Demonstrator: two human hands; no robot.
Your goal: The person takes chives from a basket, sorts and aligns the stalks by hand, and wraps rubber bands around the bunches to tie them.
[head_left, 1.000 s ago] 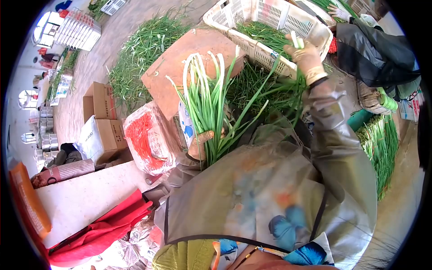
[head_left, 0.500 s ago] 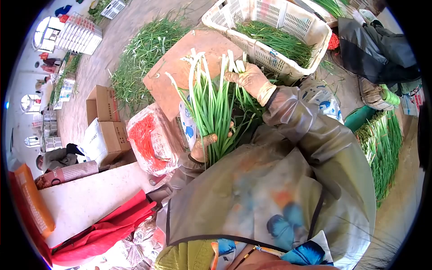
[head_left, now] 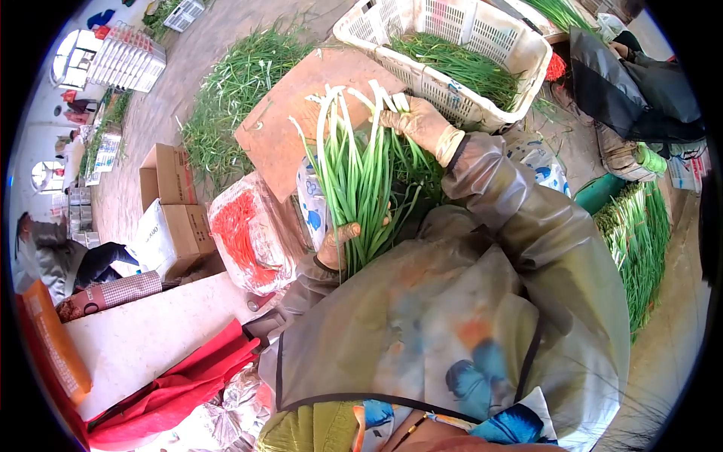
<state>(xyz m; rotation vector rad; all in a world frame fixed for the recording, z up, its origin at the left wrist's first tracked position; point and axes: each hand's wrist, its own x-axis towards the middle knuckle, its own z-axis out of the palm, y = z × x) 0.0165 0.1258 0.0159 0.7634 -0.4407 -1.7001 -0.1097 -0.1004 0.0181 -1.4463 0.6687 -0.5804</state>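
A bunch of green stalks with white ends [head_left: 352, 169] stands upright in front of my apron, white ends away from me. My left hand [head_left: 337, 245], in a soiled glove, is wrapped round its lower green part. My right hand [head_left: 423, 126], gloved too, is closed on a few stalks at the white ends, against the right side of the bunch. Beyond the bunch lies a brown board [head_left: 301, 87].
A white crate [head_left: 422, 71] with green stalks stands at the top. Loose greens [head_left: 241, 90] lie on the floor. Red ties [head_left: 242, 230] rest on a wrapped bundle, near a cardboard box [head_left: 188, 230]. Bundled greens [head_left: 644, 248] are at right. Other people are at both sides.
My right hand has come from the crate side to the bunch, bringing white-ended stalks against it. My left hand has kept its hold. A person at the far left has come further into view.
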